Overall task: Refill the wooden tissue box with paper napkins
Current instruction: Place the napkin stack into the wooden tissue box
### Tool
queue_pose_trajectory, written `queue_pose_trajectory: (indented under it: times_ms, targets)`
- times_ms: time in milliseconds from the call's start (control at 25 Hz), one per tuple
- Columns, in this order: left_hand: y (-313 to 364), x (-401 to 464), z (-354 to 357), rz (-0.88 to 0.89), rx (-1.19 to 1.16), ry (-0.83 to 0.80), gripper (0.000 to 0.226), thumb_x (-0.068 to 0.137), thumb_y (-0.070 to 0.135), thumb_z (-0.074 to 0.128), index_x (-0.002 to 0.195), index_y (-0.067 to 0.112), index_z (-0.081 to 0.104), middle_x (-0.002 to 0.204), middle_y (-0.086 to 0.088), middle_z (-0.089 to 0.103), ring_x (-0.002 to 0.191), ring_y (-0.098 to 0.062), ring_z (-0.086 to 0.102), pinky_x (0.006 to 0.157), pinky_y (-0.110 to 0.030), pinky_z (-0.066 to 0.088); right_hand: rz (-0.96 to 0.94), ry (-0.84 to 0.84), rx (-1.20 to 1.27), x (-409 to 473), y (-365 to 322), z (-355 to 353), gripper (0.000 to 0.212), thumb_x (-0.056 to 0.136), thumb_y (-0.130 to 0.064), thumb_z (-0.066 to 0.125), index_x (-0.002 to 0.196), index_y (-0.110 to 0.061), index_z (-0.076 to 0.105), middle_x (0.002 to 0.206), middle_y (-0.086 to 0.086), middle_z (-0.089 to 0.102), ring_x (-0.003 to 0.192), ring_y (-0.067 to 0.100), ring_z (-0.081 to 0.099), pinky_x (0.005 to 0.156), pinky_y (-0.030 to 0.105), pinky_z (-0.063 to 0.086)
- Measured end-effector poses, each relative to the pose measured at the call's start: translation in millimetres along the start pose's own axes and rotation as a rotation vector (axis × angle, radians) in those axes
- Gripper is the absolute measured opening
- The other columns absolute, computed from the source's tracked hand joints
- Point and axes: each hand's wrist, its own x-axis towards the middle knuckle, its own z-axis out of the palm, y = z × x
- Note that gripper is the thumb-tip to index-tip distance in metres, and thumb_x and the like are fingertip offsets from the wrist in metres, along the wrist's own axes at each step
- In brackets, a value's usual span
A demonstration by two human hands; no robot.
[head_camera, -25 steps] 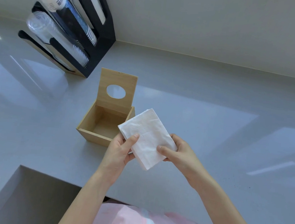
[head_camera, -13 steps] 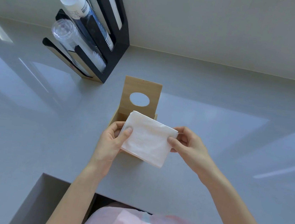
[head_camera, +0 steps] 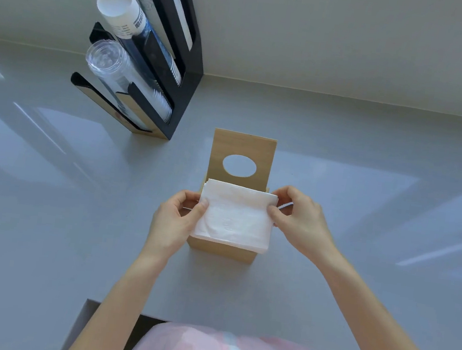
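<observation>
A stack of white paper napkins (head_camera: 234, 217) is held flat right over the open top of the wooden tissue box (head_camera: 219, 250), hiding the inside. My left hand (head_camera: 173, 220) pinches its left edge and my right hand (head_camera: 298, 221) pinches its right edge. The box's lid (head_camera: 243, 147), a wooden panel with an oval hole, stands upright behind the napkins. The box sits on the grey counter (head_camera: 43, 224).
A black cup dispenser (head_camera: 177, 81) stands at the back left against the wall, holding a stack of paper cups (head_camera: 121, 13) and clear plastic cups (head_camera: 111, 70). The counter's near edge runs just in front of my body.
Both hands have carried the napkin stack from in front of the box to squarely over its opening and turned it level with the box. The view has shifted left.
</observation>
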Motion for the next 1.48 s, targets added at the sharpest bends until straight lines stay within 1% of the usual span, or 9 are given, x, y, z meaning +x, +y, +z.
queue_pose_trajectory:
  times_ms: [160, 280, 640, 760, 840, 1120, 1200, 1360, 1480]
  targets:
    - [2.0, 16.3, -7.3, 0.119, 0.323, 0.018, 0.007, 0.085, 0.024, 0.06, 0.081, 0.018, 0.061, 0.068, 0.012, 0.06, 0.064, -0.008, 0.056, 0.057, -0.011, 0.043, -0.01, -0.021, -0.171, 14.2, -10.4, 10.0, 0.015, 0.086, -0.009, 0.049, 0.096, -0.011, 0.06, 0.092, 0.004, 0.063, 0.084, 0.019, 0.059, 0.067, 0.024, 0.045]
    - [3.6, 24.0, -8.7, 0.191, 0.571, -0.026, 0.013, 0.087, 0.028, 0.055, 0.087, 0.016, 0.062, 0.075, 0.011, 0.062, 0.061, -0.016, 0.051, 0.055, -0.024, 0.04, -0.025, -0.034, -0.399, 20.8, -17.4, 18.2, 0.018, 0.087, -0.008, 0.043, 0.099, -0.008, 0.056, 0.101, 0.008, 0.061, 0.094, 0.028, 0.056, 0.074, 0.037, 0.046]
    - [10.1, 29.0, -2.2, 0.402, 1.135, -0.105, 0.02, 0.093, 0.026, 0.041, 0.092, 0.018, 0.06, 0.09, -0.002, 0.069, 0.081, -0.03, 0.058, 0.055, -0.026, 0.031, -0.124, -0.189, -0.922, 27.1, -31.6, 25.1, 0.027, 0.085, 0.0, 0.041, 0.105, -0.012, 0.057, 0.111, 0.006, 0.058, 0.097, 0.031, 0.055, 0.063, 0.031, 0.029]
    - [11.5, 32.9, 4.0, 0.431, 1.368, -0.193, 0.015, 0.09, 0.013, 0.044, 0.081, 0.018, 0.056, 0.072, -0.002, 0.06, 0.069, -0.027, 0.045, 0.043, -0.025, 0.016, -0.139, -0.229, -1.034, 29.2, -37.1, 30.8, 0.019, 0.08, 0.006, 0.045, 0.085, -0.007, 0.057, 0.089, 0.007, 0.058, 0.078, 0.031, 0.05, 0.048, 0.026, 0.023]
    - [12.1, 36.1, 8.8, 0.431, 1.465, -0.252, 0.023, 0.086, 0.005, 0.049, 0.068, 0.017, 0.041, 0.065, -0.001, 0.052, 0.07, -0.028, 0.047, 0.042, -0.026, 0.013, -0.147, -0.252, -1.089, 30.1, -39.9, 35.8, 0.027, 0.077, 0.01, 0.047, 0.059, -0.009, 0.038, 0.064, 0.002, 0.042, 0.066, 0.028, 0.043, 0.044, 0.024, 0.015]
    - [17.6, 36.2, 17.0, 0.381, 1.47, -0.333, 0.017, 0.08, -0.004, 0.051, 0.074, 0.012, 0.049, 0.098, -0.008, 0.064, 0.088, -0.028, 0.057, 0.059, -0.03, 0.031, -0.208, -0.299, -1.146, 28.7, -40.6, 55.3, 0.039, 0.077, 0.01, 0.053, 0.054, -0.013, 0.032, 0.057, 0.0, 0.029, 0.07, 0.025, 0.041, 0.044, 0.025, 0.013]
    - [18.5, 33.1, 19.1, 0.347, 1.449, -0.333, 0.018, 0.081, -0.004, 0.05, 0.091, 0.009, 0.057, 0.093, -0.009, 0.062, 0.093, -0.03, 0.058, 0.061, -0.031, 0.033, -0.199, -0.295, -1.126, 27.8, -41.3, 53.0, 0.043, 0.076, 0.012, 0.052, 0.052, -0.013, 0.026, 0.055, 0.0, 0.028, 0.058, 0.024, 0.038, 0.043, 0.024, 0.013]
    - [16.9, 25.6, 17.4, 0.353, 1.398, -0.332, 0.024, 0.086, 0.002, 0.045, 0.063, 0.007, 0.04, 0.078, -0.01, 0.055, 0.086, -0.032, 0.056, 0.057, -0.032, 0.031, -0.166, -0.312, -1.102, 24.5, -39.6, 42.6, 0.044, 0.074, 0.011, 0.053, 0.052, -0.012, 0.024, 0.054, 0.001, 0.028, 0.045, 0.015, 0.023, 0.043, 0.024, 0.014]
    - [17.4, 25.9, 12.0, 0.449, 1.359, -0.301, 0.02, 0.088, 0.004, 0.042, 0.07, 0.011, 0.037, 0.071, -0.006, 0.044, 0.069, -0.029, 0.043, 0.053, -0.032, 0.028, -0.179, -0.275, -1.081, 21.5, -34.6, 32.8, 0.035, 0.081, 0.004, 0.049, 0.056, -0.011, 0.031, 0.06, 0.001, 0.034, 0.052, 0.022, 0.034, 0.044, 0.025, 0.014]
